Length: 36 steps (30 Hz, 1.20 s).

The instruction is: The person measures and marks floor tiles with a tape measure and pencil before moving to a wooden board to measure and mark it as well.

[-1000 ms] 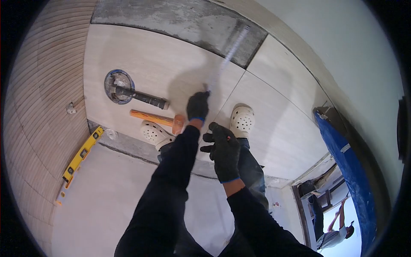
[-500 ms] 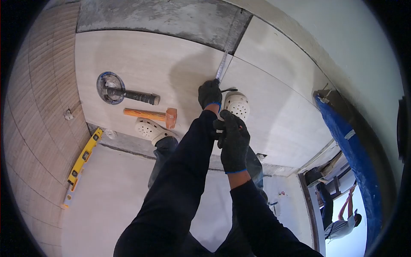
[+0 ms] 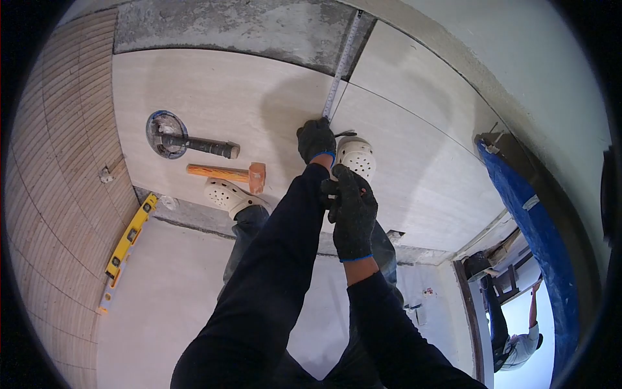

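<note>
My left hand [image 3: 316, 141], in a dark glove with a blue cuff, is closed around a tape measure whose case is hidden in the palm. The silvery tape measure blade [image 3: 337, 81] runs out from it over the pale floor tile [image 3: 246, 91] and across the bare concrete strip [image 3: 259, 29] toward the wall. A dark strap sticks out beside this hand, near a cream clog [image 3: 356, 159]. Closer to me, my right hand [image 3: 354, 211], gloved alike, has its fingers curled together; whatever they may hold is hidden.
An orange-headed mallet [image 3: 256, 177] lies on the tile near my other clog. Beyond it is a round suction cup tool [image 3: 167, 134] with a dark handle. A yellow spirit level [image 3: 131, 235] rests by the ribbed wall. Blue sheeting [image 3: 531, 214] lines the right; another person [image 3: 518, 350] stands outside.
The tape measure blade has extended farther, now crossing the concrete strip to the wall edge. Both my hands have stayed nearly in place. The person outside has shifted posture.
</note>
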Each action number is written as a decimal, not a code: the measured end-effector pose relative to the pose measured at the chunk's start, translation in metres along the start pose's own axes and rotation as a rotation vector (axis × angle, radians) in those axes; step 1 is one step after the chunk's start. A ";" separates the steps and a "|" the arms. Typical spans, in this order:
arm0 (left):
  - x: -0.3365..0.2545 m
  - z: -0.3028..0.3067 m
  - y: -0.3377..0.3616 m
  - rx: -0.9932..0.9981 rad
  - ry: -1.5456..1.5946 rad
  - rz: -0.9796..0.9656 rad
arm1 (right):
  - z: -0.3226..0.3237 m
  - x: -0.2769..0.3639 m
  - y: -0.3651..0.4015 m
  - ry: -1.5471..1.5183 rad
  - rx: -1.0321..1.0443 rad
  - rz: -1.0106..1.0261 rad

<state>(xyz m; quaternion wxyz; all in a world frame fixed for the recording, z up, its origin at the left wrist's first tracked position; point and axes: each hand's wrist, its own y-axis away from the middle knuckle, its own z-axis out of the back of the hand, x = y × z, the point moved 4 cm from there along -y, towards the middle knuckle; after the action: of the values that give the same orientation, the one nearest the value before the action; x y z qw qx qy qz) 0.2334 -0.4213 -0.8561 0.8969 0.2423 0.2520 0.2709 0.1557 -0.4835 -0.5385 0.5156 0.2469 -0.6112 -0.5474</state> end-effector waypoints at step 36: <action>-0.046 0.065 -0.006 0.066 -0.124 -0.045 | -0.006 -0.012 -0.001 0.021 0.014 -0.009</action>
<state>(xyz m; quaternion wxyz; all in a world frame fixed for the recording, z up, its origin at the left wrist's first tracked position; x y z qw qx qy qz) 0.2399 -0.4732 -0.7960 0.9082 0.2821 0.2103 0.2267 0.1653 -0.4760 -0.5450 0.5178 0.2589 -0.6085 -0.5428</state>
